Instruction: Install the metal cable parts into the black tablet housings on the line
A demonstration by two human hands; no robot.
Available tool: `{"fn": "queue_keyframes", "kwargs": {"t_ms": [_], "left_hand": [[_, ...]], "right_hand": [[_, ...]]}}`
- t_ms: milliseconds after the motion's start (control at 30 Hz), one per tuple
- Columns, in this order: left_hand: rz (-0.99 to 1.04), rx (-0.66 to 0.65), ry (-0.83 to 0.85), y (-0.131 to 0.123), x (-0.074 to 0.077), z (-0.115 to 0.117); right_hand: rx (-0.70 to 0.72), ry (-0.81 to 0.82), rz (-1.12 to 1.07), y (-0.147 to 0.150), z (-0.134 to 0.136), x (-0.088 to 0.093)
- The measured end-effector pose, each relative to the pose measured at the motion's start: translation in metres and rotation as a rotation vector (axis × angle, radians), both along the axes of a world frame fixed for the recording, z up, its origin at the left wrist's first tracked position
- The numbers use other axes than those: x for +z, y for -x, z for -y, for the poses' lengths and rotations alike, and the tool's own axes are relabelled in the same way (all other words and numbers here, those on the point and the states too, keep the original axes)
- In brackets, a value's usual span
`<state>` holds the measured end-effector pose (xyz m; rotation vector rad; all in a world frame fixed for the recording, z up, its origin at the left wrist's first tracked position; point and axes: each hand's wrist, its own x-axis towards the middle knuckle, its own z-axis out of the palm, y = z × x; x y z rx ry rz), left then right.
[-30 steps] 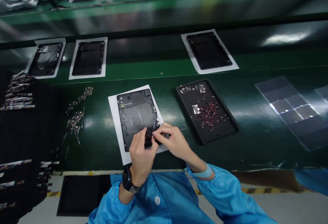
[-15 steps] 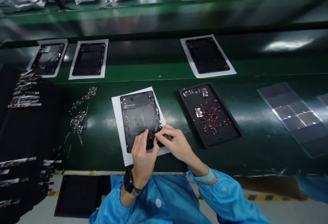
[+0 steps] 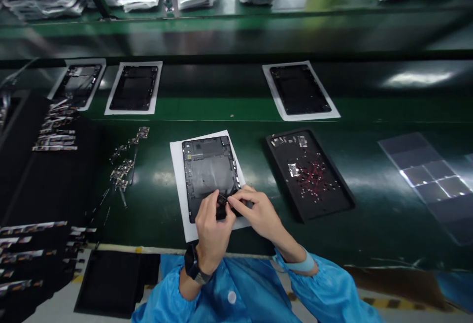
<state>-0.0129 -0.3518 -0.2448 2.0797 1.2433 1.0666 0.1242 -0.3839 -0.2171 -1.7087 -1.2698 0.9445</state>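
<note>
One small dark board [image 3: 222, 199] is over the black shell's [image 3: 211, 171] near end, left grip [image 3: 214, 220] pinched on it, likely for steadiness; right grip [image 3: 256, 209] at its edge, can't tell if clamped. White sheet [image 3: 179, 175] underlies shell, probably guarding against surface [image 3: 158, 187] scratches.

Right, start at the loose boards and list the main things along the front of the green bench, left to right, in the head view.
Boards → casing → tray → clear sheet.
</note>
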Motion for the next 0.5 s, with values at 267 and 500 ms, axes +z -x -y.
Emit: {"fn": "queue_keyframes", "kwargs": {"t_ms": [267,500], "left_hand": [[-0.209,0.002,0.048,0.018,0.024,-0.007],[-0.354,-0.022,0.019,0.041,0.037,-0.104]], "right_hand": [[0.131,-0.056,0.296,-0.049,-0.099,0.087],[-0.052,0.328,0.291,0.051,-0.336,0.077]]}}
